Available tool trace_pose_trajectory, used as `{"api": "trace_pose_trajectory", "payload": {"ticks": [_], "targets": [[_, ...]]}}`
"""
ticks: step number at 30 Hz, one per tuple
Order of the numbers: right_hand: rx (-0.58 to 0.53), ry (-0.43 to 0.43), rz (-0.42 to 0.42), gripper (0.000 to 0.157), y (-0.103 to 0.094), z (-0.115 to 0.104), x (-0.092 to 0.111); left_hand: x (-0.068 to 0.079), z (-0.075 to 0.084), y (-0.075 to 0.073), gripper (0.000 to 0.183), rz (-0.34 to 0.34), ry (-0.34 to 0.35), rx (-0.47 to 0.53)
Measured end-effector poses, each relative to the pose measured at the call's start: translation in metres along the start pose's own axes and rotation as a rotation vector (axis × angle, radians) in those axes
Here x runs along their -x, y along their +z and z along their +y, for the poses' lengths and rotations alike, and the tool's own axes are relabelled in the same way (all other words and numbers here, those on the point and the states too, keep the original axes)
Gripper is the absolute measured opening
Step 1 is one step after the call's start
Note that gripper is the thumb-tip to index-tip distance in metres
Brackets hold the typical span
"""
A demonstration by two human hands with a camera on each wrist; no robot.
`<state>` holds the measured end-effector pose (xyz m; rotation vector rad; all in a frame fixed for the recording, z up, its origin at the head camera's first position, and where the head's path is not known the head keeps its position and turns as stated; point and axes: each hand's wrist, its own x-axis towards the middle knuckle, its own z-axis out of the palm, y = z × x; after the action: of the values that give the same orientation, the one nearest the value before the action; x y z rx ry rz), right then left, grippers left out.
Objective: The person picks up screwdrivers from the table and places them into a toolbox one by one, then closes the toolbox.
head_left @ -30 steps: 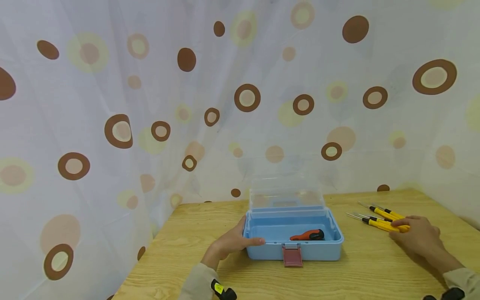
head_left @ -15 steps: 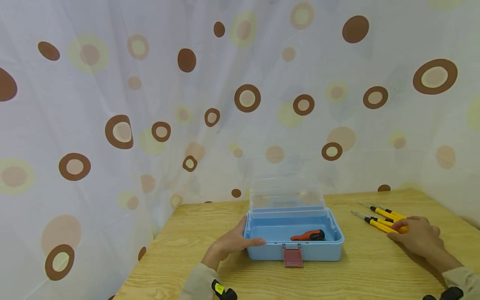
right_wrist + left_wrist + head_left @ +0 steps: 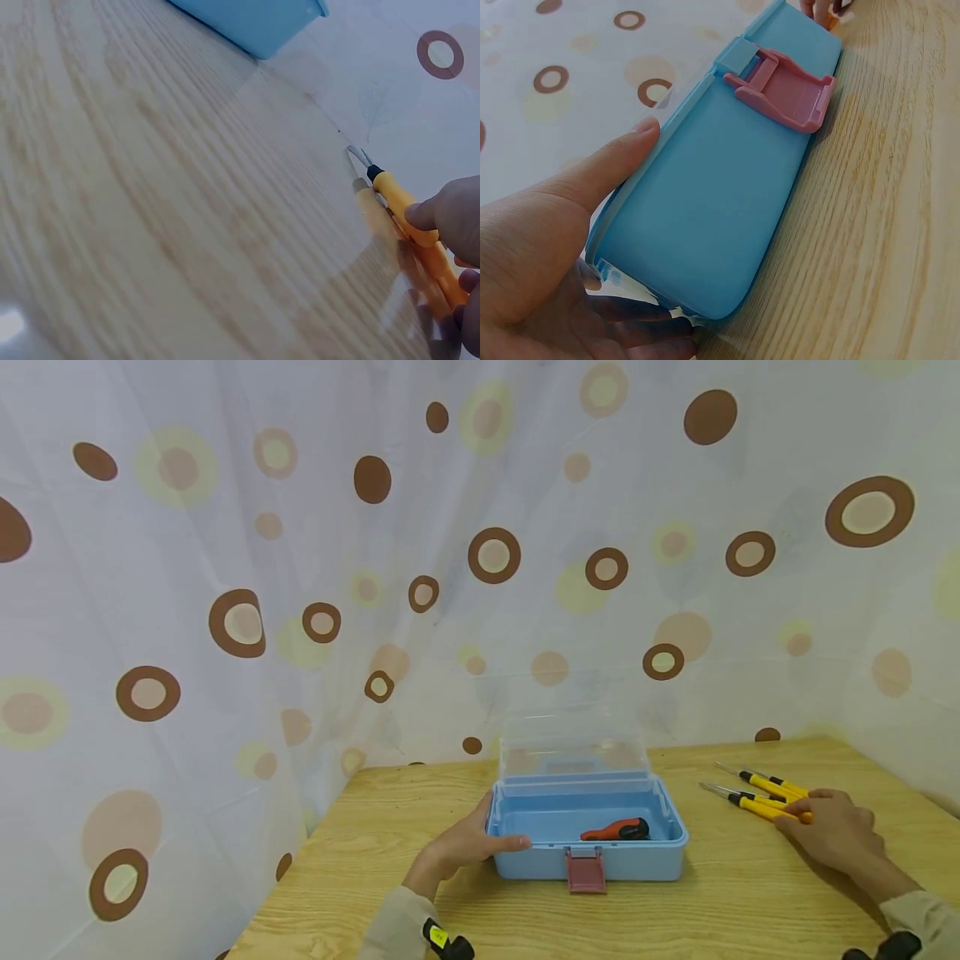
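A light-blue plastic toolbox (image 3: 517,865) stands on the table with its clear lid (image 3: 573,747) raised and its pink latch (image 3: 586,874) hanging down in front. My left hand (image 3: 467,842) holds its left front corner, thumb over the front rim and fingers along the end wall. Inside lies a red tool handle with a black end (image 3: 618,830). At the right, my right hand (image 3: 836,832) pinches the handle of a slim yellow-handled tool (image 3: 759,808) with a thin metal shaft. In the right wrist view this yellow tool's curved tip (image 3: 358,155) shows; its handle end is hidden by the fingers.
More yellow-handled tools (image 3: 767,784) with black collars lie close together just behind the right hand. The wooden table (image 3: 420,793) meets a white curtain (image 3: 540,635) with brown and yellow circles at the back and left.
The yellow tool under my right hand slid slightly to the right and toward me, with hardly any shift since half a second ago. My left hand and the toolbox have stayed put.
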<state>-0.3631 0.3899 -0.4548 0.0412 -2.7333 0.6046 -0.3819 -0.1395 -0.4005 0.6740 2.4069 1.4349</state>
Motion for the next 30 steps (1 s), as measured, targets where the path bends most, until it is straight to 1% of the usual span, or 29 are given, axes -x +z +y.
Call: {"api": "trace_pose_trajectory", "payload": {"ticks": [5, 8, 18, 23, 28, 30], "targets": [[0.005, -0.053, 0.037, 0.044, 0.0, -0.001, -0.001, 0.002, 0.001, 0.0, 0.114, 0.004, -0.001, -0.005], [-0.002, -0.071, 0.044, 0.044, 0.001, 0.001, -0.003, 0.0, 0.0, 0.0, 0.115, 0.007, -0.001, -0.006], [-0.072, -0.06, 0.111, 0.054, -0.002, -0.001, -0.005, -0.003, -0.001, 0.0, 0.114, 0.011, -0.001, -0.011], [-0.167, -0.032, 0.117, 0.059, -0.006, -0.002, -0.006, -0.001, 0.0, 0.0, 0.113, 0.005, 0.004, -0.015], [-0.314, 0.046, 0.051, 0.07, -0.012, -0.003, -0.005, -0.001, 0.0, 0.0, 0.114, 0.003, 0.004, -0.016], [-0.348, 0.062, 0.03, 0.074, -0.014, -0.003, -0.005, 0.0, 0.0, 0.0, 0.115, 0.003, 0.001, -0.016]]}}
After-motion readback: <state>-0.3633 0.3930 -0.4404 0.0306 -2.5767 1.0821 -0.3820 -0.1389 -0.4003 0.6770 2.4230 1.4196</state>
